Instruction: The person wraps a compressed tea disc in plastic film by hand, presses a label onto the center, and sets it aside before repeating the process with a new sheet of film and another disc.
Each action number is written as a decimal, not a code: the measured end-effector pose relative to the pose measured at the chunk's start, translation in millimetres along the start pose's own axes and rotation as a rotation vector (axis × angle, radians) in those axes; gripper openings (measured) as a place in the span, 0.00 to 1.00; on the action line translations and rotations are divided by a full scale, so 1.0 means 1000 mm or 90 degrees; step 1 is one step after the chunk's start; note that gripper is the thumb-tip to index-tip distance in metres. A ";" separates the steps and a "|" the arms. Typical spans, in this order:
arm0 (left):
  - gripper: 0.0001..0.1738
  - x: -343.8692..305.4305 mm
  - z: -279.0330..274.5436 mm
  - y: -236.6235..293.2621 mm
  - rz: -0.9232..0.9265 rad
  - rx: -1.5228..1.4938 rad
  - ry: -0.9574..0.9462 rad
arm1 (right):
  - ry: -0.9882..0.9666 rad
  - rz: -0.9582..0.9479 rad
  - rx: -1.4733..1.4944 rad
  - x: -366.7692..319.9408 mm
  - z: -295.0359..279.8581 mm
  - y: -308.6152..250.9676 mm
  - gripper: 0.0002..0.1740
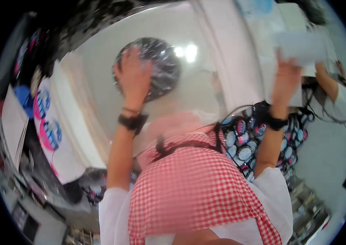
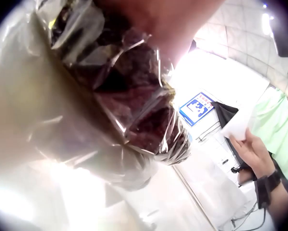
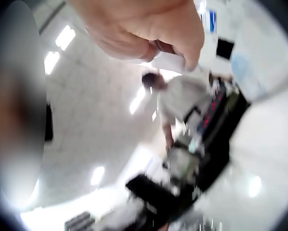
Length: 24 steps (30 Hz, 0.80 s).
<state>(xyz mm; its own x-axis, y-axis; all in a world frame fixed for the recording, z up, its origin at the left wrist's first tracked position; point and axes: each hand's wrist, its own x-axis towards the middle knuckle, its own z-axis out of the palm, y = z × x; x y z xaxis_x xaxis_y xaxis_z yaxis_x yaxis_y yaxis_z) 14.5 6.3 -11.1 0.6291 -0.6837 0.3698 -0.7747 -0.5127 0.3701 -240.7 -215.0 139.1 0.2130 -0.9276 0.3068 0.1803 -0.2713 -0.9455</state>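
My left hand [image 1: 134,75] lies with spread fingers on a round, dark packet [image 1: 165,69] in clear, crinkled plastic, which sits on a smooth pale surface. Close up in the left wrist view, the shiny plastic wrap shows dark red contents [image 2: 134,106]. Off to the right, my right hand [image 1: 286,81] pinches a white sheet [image 1: 302,48] between thumb and fingers, raised and blurred. The left wrist view also catches that sheet [image 2: 237,126] from the side, above the right hand. Only a small part of it shows below the fingers [image 3: 149,29] in the right wrist view.
A folded white strip [image 1: 232,53] borders the pale surface [image 1: 112,32] on the right. Many printed round packets [image 1: 242,141] lie below it. Stacked white sheets [image 1: 73,110] stand along the left. Another person's arm [image 1: 327,83] reaches in at the far right, near a loose black cable [image 1: 324,116].
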 end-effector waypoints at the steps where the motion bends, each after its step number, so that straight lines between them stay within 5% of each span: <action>1: 0.24 -0.002 0.000 -0.001 0.023 0.037 -0.022 | -0.118 0.015 -0.078 -0.036 0.034 0.026 0.17; 4: 0.22 -0.006 -0.013 0.018 -0.004 0.136 -0.039 | -0.444 -0.244 -0.326 -0.091 0.098 0.084 0.32; 7: 0.20 -0.016 0.007 -0.001 0.020 -0.018 0.000 | -0.505 -0.335 -0.347 -0.107 0.124 0.107 0.34; 9: 0.21 -0.022 0.017 -0.005 -0.111 -0.154 -0.014 | -0.548 -0.362 -0.372 -0.106 0.128 0.112 0.34; 12: 0.23 -0.045 0.033 -0.011 -0.128 -0.428 0.036 | -0.626 -0.369 -0.401 -0.105 0.129 0.116 0.31; 16: 0.27 -0.049 0.030 -0.018 -0.160 -0.522 -0.049 | -0.791 -0.268 -0.420 -0.081 0.131 0.080 0.25; 19: 0.25 -0.046 0.034 -0.018 -0.102 -0.391 0.013 | -0.728 -0.172 -0.322 -0.073 0.162 0.096 0.26; 22: 0.28 -0.033 0.018 -0.017 0.028 -0.049 -0.083 | -0.626 -0.236 -0.372 -0.103 0.195 0.147 0.30; 24: 0.27 -0.026 0.005 -0.016 -0.194 -0.518 -0.048 | -0.622 -0.215 -0.359 -0.106 0.197 0.155 0.31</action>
<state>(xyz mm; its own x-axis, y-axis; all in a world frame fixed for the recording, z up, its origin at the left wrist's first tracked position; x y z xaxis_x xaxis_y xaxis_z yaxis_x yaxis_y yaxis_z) 10.1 29.4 -30.8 0.7739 -0.6239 0.1087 -0.2691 -0.1685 0.9483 -46.5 -108.3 -18.5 0.9255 -0.2623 0.2731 -0.0290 -0.7682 -0.6396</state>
